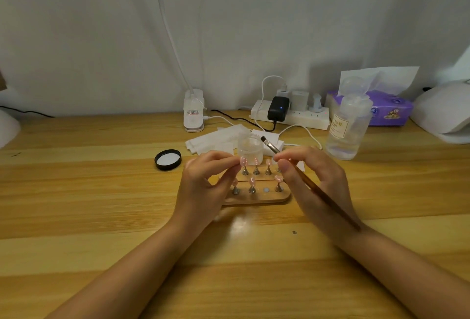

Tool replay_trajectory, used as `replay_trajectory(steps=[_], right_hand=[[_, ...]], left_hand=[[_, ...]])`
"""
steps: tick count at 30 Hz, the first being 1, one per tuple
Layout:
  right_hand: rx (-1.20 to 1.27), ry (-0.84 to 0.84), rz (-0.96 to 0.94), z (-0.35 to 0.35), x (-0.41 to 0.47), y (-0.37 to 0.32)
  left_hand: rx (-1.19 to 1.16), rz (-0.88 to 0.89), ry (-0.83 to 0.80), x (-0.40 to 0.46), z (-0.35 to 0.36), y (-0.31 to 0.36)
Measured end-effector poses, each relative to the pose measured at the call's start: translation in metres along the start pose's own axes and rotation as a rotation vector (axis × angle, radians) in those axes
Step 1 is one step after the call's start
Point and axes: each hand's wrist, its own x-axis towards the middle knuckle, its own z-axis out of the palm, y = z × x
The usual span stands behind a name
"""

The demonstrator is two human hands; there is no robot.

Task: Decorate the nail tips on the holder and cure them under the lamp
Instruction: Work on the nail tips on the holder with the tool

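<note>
A wooden holder (256, 199) lies on the table and carries two rows of small metal stands topped with pink nail tips (252, 181). One socket in the front row shows only a white dot. My left hand (203, 189) hovers over the holder's left end and pinches the nail tip on the back-left stand (243, 162). My right hand (312, 184) grips a brown-handled flat brush (270, 144), its bristles pointing up and back toward a small clear jar (250, 149) just behind the holder.
The jar's black lid (167, 159) lies to the left. White wipes (216, 140), a clear liquid bottle (348, 128), a power strip (290, 115), a purple tissue pack (389, 110) and a clip lamp base (193, 112) stand behind. A white curing lamp (445, 112) sits far right.
</note>
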Motion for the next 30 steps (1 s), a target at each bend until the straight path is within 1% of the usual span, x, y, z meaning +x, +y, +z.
replay_trajectory(steps=[5,12,18,22,27,30], right_hand=[[-0.023,0.073,-0.096,0.006,-0.005,0.002],[-0.027,0.087,-0.134,0.013,-0.005,0.003],[0.034,0.094,-0.121,0.013,-0.009,0.005],[0.060,0.138,-0.110,0.012,-0.009,0.005],[-0.011,0.088,-0.095,0.016,-0.008,0.005],[0.030,0.083,-0.073,0.014,-0.011,0.007]], left_hand=[[0.059,0.005,-0.017,-0.001,0.001,0.000],[0.115,0.035,-0.042,-0.001,0.002,0.000],[0.139,0.019,-0.043,-0.001,0.002,0.000],[0.144,0.013,-0.043,-0.002,0.001,0.001],[0.148,0.006,-0.042,-0.001,0.001,0.002],[0.154,0.003,-0.049,-0.001,0.002,0.002]])
